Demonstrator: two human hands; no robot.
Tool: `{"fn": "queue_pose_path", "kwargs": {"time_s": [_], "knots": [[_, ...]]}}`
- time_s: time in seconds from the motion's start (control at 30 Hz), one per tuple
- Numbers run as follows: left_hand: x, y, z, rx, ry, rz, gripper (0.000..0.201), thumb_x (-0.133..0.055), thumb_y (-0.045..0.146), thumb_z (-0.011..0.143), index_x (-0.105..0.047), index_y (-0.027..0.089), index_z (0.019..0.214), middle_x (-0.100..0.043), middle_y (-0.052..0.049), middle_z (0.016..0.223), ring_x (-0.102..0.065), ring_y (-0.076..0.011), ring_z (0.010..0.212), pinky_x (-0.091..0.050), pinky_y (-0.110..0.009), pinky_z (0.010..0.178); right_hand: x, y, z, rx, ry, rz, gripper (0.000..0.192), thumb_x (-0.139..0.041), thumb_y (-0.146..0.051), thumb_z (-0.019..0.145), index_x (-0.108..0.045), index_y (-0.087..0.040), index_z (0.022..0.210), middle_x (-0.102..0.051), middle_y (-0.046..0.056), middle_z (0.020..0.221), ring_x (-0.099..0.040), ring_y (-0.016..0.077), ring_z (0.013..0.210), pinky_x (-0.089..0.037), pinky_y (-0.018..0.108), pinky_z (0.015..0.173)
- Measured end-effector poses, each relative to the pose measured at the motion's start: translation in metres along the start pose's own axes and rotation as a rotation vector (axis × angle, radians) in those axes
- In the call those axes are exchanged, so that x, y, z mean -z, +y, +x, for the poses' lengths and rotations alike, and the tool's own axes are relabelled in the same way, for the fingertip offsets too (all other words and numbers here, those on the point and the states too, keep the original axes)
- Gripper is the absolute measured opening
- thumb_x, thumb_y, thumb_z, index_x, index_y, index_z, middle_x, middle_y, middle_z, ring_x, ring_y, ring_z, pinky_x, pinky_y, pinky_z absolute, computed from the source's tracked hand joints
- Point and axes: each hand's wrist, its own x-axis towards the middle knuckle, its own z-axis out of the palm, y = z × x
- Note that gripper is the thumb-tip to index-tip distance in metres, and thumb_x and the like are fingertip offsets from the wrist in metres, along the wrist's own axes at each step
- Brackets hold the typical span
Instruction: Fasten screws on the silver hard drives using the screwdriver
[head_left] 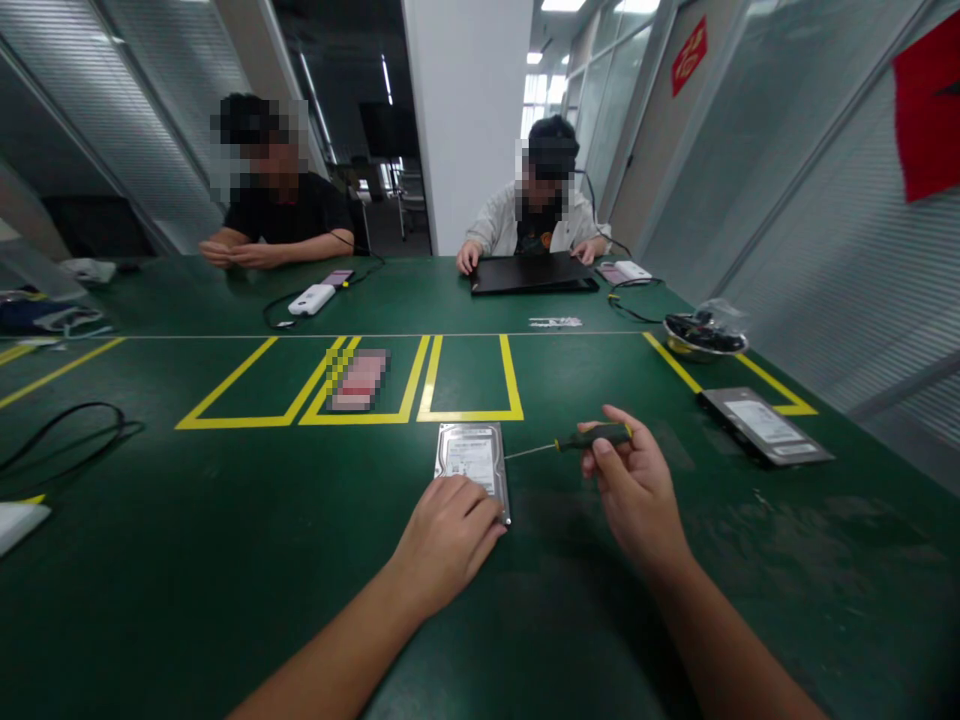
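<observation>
A silver hard drive (469, 448) with a white label lies on the green table (300, 560) in front of me. My left hand (450, 530) rests over its near end, fingers curled down onto it, hiding that part of the drive. In my right hand (634, 480), a screwdriver (606, 437) with a dark green and yellow handle is held between thumb and fingers. Its thin shaft points left, and the tip is at the drive's right edge; whether it touches, I cannot tell.
Yellow tape frames (472, 415) mark the table beyond the drive. To the right are a metal bowl (709, 350) of dark items and a flat grey labelled device (765, 425). Across the table sit two people, one touching a black panel (532, 272). A black cable (112, 410) lies left.
</observation>
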Motion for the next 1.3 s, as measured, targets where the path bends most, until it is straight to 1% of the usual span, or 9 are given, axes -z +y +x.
{"fn": "queue_pose_path", "kwargs": {"time_s": [0.07,0.17,0.27,0.37,0.57,0.8,1.0,1.2,1.3], "knots": [[0.001,-0.001,0.0,-0.012,0.008,-0.01,0.013,-0.06,0.022,0.092,-0.065,0.02,0.104,-0.066,-0.006,0.099,-0.058,-0.0244,0.095,-0.043,-0.041,0.084,-0.002,-0.003,-0.004,0.076,-0.021,-0.088,0.041,-0.059,-0.032,0.093,-0.047,-0.027,0.132,-0.065,0.004,0.104,-0.055,0.0089,0.064,-0.049,0.024,0.059],[0.002,-0.003,0.0,-0.042,0.028,-0.021,0.019,-0.06,0.021,0.092,-0.065,0.02,0.111,-0.068,-0.006,0.106,-0.059,-0.0244,0.101,-0.043,-0.042,0.09,-0.005,-0.008,-0.013,0.262,-0.018,-0.243,0.039,-0.056,-0.028,0.094,-0.045,-0.026,0.132,-0.065,0.004,0.1,-0.058,0.0108,0.067,-0.05,0.024,0.058],[0.001,-0.004,-0.001,-0.058,0.043,-0.025,0.02,-0.059,0.02,0.093,-0.065,0.02,0.112,-0.07,-0.006,0.109,-0.06,-0.0238,0.104,-0.042,-0.042,0.092,-0.008,-0.008,-0.021,0.417,-0.045,-0.344,0.04,-0.054,-0.021,0.094,-0.044,-0.026,0.132,-0.064,0.004,0.101,-0.064,0.0142,0.083,-0.055,0.027,0.068],[0.001,-0.004,-0.002,-0.06,0.051,-0.029,0.02,-0.058,0.021,0.094,-0.065,0.02,0.113,-0.07,-0.005,0.11,-0.061,-0.0237,0.105,-0.041,-0.042,0.093,-0.007,-0.005,-0.027,0.488,-0.101,-0.433,0.047,-0.054,-0.017,0.093,-0.041,-0.026,0.136,-0.063,0.006,0.106,-0.065,0.0153,0.089,-0.056,0.03,0.075],[0.001,-0.001,0.0,-0.02,0.049,-0.044,0.018,-0.058,0.024,0.094,-0.065,0.021,0.11,-0.071,-0.004,0.109,-0.061,-0.024,0.104,-0.039,-0.042,0.091,-0.005,0.0,-0.033,0.523,-0.155,-0.596,0.05,-0.056,-0.016,0.091,-0.039,-0.025,0.137,-0.064,0.008,0.106,-0.066,0.0177,0.086,-0.055,0.028,0.063],[0.001,0.0,0.001,0.0,0.034,-0.063,0.017,-0.059,0.024,0.094,-0.066,0.022,0.109,-0.071,-0.004,0.108,-0.061,-0.0237,0.104,-0.039,-0.042,0.091,-0.005,0.001,-0.033,0.529,-0.156,-0.591,0.05,-0.056,-0.016,0.091,-0.038,-0.025,0.137,-0.064,0.008,0.106,-0.067,0.0166,0.083,-0.052,0.025,0.057],[0.001,0.0,0.001,-0.009,0.04,-0.064,0.018,-0.058,0.023,0.094,-0.066,0.021,0.11,-0.071,-0.005,0.108,-0.061,-0.0243,0.104,-0.04,-0.042,0.09,-0.004,0.005,-0.031,0.513,-0.154,-0.609,0.049,-0.058,-0.018,0.091,-0.039,-0.025,0.136,-0.065,0.008,0.105,-0.067,0.0172,0.084,-0.055,0.027,0.061],[0.002,0.0,0.001,-0.008,0.043,-0.063,0.017,-0.059,0.022,0.093,-0.066,0.021,0.108,-0.071,-0.006,0.108,-0.061,-0.0245,0.103,-0.041,-0.042,0.09,-0.004,0.004,-0.029,0.593,-0.206,-0.625,0.048,-0.058,-0.017,0.09,-0.041,-0.026,0.135,-0.066,0.008,0.105,-0.068,0.0177,0.088,-0.058,0.03,0.071],[0.002,0.0,0.001,-0.005,0.039,-0.07,0.018,-0.059,0.023,0.092,-0.066,0.021,0.109,-0.07,-0.005,0.108,-0.061,-0.0239,0.104,-0.041,-0.042,0.091,-0.004,0.004,-0.029,0.565,-0.179,-0.608,0.049,-0.058,-0.017,0.09,-0.04,-0.026,0.135,-0.065,0.009,0.108,-0.067,0.0181,0.09,-0.058,0.03,0.07]]}}
